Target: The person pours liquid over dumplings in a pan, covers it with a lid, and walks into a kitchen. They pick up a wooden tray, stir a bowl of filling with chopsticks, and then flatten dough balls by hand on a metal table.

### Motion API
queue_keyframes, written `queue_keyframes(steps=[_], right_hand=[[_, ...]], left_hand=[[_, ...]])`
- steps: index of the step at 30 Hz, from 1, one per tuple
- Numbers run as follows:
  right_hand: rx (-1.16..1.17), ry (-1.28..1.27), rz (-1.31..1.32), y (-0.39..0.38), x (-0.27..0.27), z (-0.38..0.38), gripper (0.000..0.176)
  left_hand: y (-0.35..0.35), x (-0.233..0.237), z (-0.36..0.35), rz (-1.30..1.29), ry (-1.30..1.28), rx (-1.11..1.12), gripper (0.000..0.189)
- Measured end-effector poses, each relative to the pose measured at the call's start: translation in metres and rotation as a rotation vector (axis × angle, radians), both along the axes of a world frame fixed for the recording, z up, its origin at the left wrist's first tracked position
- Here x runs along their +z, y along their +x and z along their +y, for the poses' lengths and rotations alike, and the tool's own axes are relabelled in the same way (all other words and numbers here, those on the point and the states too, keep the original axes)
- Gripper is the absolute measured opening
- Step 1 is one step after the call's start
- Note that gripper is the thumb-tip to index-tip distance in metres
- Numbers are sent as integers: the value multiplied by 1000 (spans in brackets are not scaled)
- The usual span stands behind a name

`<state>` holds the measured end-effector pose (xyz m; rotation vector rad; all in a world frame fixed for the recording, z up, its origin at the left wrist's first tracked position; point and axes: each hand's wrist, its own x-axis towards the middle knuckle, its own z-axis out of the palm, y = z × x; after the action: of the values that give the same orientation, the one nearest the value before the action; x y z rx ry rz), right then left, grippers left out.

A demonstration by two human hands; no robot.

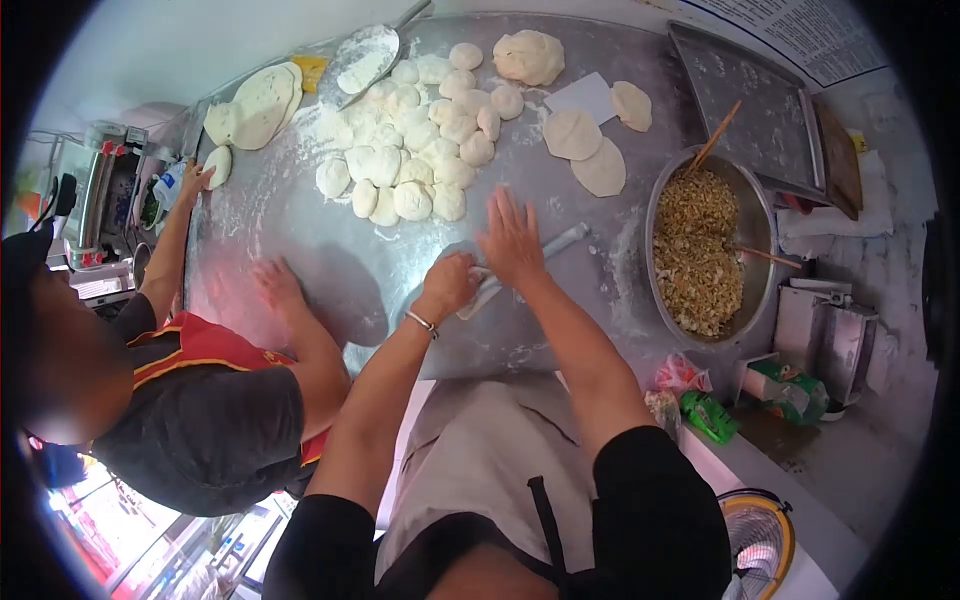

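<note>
Black-sleeved forearms are extended from 6 o'clock over the steel counter (300,220). A rolling pin (560,243) is laid slantwise at the centre. Its near end is gripped by the left hand (450,283), fingers curled around it. The right hand (512,240) is pressed flat on its middle, fingers spread wide. Dough balls (420,150) are heaped at 11 o'clock, flattened rounds (585,150) at 1 o'clock, and a bowl of filling (758,215) at 3 o'clock. A co-worker's hand (278,287) is placed at 9 o'clock.
</note>
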<state>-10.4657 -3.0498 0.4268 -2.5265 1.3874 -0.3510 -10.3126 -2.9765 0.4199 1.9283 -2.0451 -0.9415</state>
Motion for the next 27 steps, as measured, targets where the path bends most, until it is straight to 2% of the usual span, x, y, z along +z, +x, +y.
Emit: queue_keyframes(steps=[1, 3, 4, 6, 7, 8, 10, 12, 13, 15, 17, 19, 20, 21, 23, 24, 26, 27], right_hand=[[48, 53, 48, -26, -8, 28, 68], [113, 190, 105, -83, 0, 95, 73], [134, 182, 114, -92, 3, 91, 74], [196, 219, 134, -105, 9, 107, 77], [171, 124, 120, -87, 10, 91, 76], [149, 20, 107, -56, 8, 56, 75], [-85, -14, 41, -4, 2, 6, 72], [-46, -65, 2, 12, -1, -1, 70], [-37, -103, -17, 9, 0, -9, 70], [-8, 28, 25, -32, -10, 45, 69], [70, 162, 90, -85, 2, 108, 67], [108, 131, 32, -92, 6, 104, 65], [130, 118, -1, -91, 10, 102, 64], [94, 43, -2, -72, 3, 82, 64], [-24, -37, -16, -16, 1, 16, 63], [-106, -32, -26, 0, 5, 0, 63], [-81, -28, -38, 5, 6, -7, 64], [-63, -29, -50, 8, 9, -7, 65]], left_hand=[[2, 9, 12, 78, 15, 74, 26], [18, -10, 53, 554, 158, 524, 27], [25, -20, 62, 788, 244, 747, 27], [12, -4, 65, 545, 172, 395, 23], [5, 5, 58, 423, 133, 211, 22], [1, 7, 44, 277, 75, 184, 21], [-4, 11, 13, -13, -34, 121, 20], [-3, 26, -19, -63, 161, 51, 20], [0, 27, -18, -74, 213, -9, 28], [14, 4, 15, 109, 41, 138, 20], [33, -9, 48, 435, 135, 451, 19], [21, -32, 66, 493, -14, 296, 21], [13, -27, 65, 517, -86, 222, 22], [7, -26, 53, 361, -22, 163, 23], [-7, 23, 10, 40, 123, 63, 26], [-3, 30, -6, -49, 180, 64, 28], [2, 20, -20, -55, 184, 39, 24], [10, 19, -13, 11, 150, 95, 24]])
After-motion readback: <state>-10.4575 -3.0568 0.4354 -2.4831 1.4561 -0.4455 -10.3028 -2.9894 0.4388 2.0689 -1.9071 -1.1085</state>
